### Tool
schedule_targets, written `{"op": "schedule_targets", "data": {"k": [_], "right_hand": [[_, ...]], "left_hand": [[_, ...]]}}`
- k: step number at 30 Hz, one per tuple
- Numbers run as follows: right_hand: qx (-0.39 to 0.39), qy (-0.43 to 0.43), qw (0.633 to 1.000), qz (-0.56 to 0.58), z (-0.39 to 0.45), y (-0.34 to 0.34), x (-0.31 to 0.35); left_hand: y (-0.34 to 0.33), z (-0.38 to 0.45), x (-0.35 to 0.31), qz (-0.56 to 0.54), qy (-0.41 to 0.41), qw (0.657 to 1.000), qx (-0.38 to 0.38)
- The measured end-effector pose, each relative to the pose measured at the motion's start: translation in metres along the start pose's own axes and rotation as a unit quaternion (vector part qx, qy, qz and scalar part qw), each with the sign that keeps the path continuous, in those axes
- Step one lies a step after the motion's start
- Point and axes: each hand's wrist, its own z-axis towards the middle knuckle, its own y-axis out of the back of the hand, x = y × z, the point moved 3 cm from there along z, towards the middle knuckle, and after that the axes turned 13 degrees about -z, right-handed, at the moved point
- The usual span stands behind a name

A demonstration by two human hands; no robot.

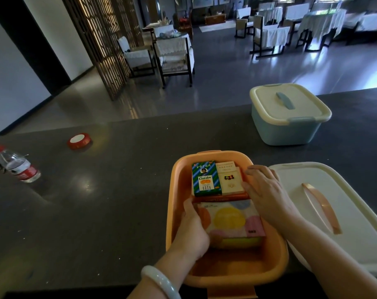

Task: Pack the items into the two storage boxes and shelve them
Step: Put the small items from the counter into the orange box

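An open orange storage box (pixel 230 270) stands on the dark counter right in front of me. Inside lie a green-and-blue striped "Golden" carton (pixel 205 178), a cream carton (pixel 230 179) beside it, and a pastel box (pixel 232 223) with a yellow circle. My left hand (pixel 193 229) grips the pastel box's left edge inside the orange box. My right hand (pixel 267 193) lies with straight fingers against the cream carton's right side and the pastel box's far corner. The orange box's cream lid (pixel 334 214) lies to the right. A closed blue storage box (pixel 289 116) stands farther back.
A lying water bottle (pixel 17 165) with a red cap and a red-and-white round tin (pixel 79 140) sit on the counter's left part. Beyond the counter (pixel 118 201) is a floor with chairs and cloth-covered tables.
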Motion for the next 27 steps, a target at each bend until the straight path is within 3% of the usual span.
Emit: {"op": "schedule_targets", "data": {"k": [7,27], "right_hand": [[0.006,0.004,1.0,-0.006,0.0003,0.0003,-0.0012],[0.016,-0.009,1.0,0.014,0.0009,-0.0017,-0.0032]], "left_hand": [[-0.0022,0.0014,0.0016,0.003,0.046,0.999,0.013],[-0.0016,0.0025,0.0024,-0.005,0.006,1.0,0.013]]}}
